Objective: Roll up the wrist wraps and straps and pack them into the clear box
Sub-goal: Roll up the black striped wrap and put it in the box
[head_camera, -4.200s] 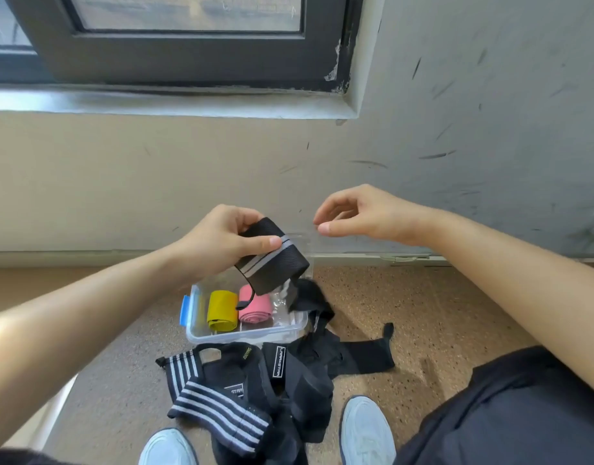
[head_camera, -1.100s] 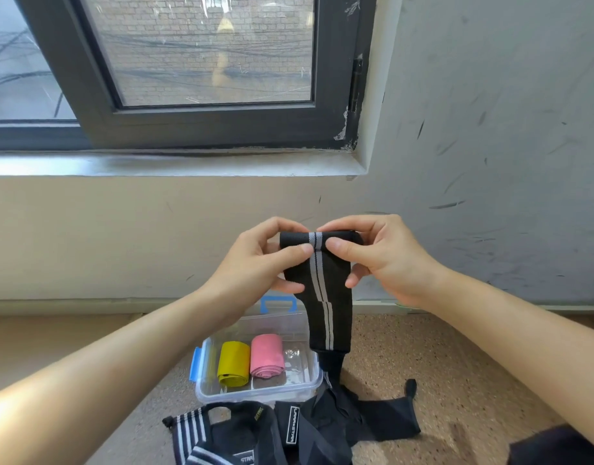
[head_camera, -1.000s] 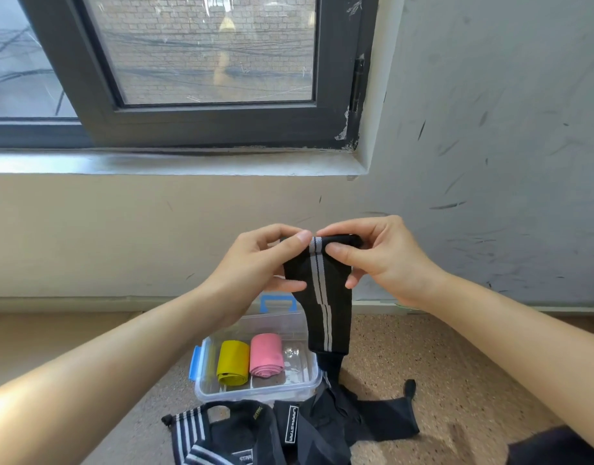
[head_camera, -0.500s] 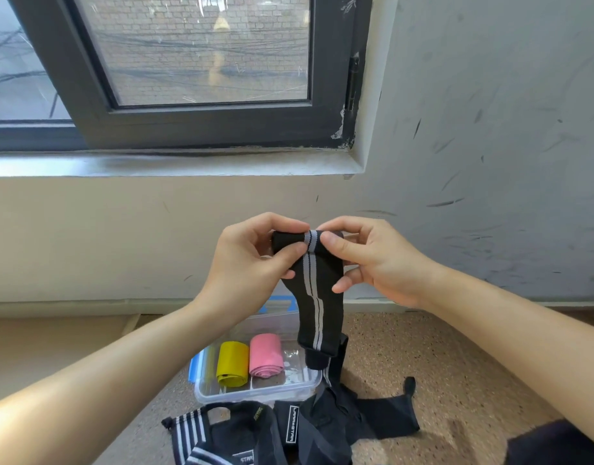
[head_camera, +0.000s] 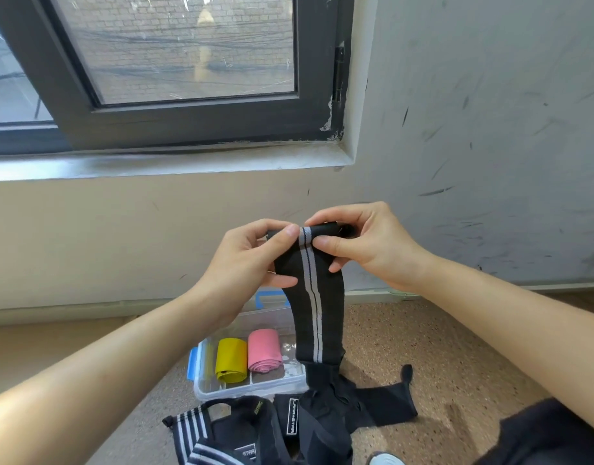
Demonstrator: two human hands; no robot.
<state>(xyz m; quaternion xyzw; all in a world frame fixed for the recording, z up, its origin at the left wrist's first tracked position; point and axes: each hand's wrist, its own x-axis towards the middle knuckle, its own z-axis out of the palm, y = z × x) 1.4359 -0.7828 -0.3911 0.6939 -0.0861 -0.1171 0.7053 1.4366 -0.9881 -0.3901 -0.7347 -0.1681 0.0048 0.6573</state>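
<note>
The left hand (head_camera: pixel 252 260) and right hand (head_camera: pixel 366 246) are both pinching the rolled top end of a long black elastic wrist wrap with two grey stripes (head_camera: pixel 310 297). Its tail is hanging in front of the clear plastic box (head_camera: pixel 248 385) on the floor, which is holding a yellow roll (head_camera: pixel 231 360) and a pink roll (head_camera: pixel 264 350).

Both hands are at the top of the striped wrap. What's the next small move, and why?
Probably roll the pinched top end downward a turn: the left hand and right hand pinch the turned-over top of the black striped wrist wrap, while most of it hangs unrolled.
</note>
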